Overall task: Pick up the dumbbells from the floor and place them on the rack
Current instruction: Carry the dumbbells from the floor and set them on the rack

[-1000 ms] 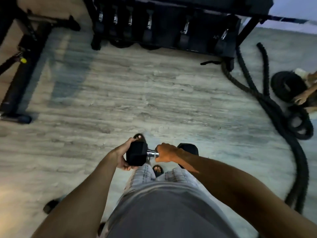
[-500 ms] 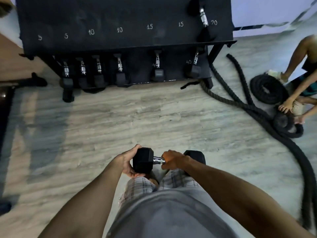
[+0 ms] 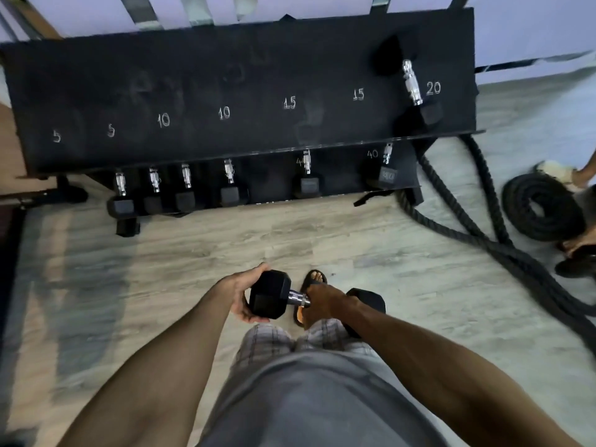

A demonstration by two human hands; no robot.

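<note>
I hold one black hex dumbbell (image 3: pixel 270 293) level in front of my waist, above the wood floor. My right hand (image 3: pixel 324 301) is wrapped around its chrome handle. My left hand (image 3: pixel 240 295) cups the left head from the side and below. The right head (image 3: pixel 367 301) shows behind my right wrist. Ahead stands the black dumbbell rack (image 3: pixel 225 101), its top shelf chalk-marked 5, 5, 10, 10, 15, 15, 20. One dumbbell (image 3: pixel 411 83) lies at the 20 mark. Several dumbbells (image 3: pixel 229 185) sit on the lower shelf.
Thick black battle ropes (image 3: pixel 483 240) trail across the floor from the rack's right end, with a coil (image 3: pixel 541 208) further right. Another person's feet and hand (image 3: pixel 577 243) are at the right edge. A dark bench frame (image 3: pixel 42 196) lies at the left. My sandalled foot (image 3: pixel 314 280) is below the dumbbell.
I have walked closer to the rack, which now fills the upper view with its top shelf in sight. My grip on the dumbbell is unchanged.
</note>
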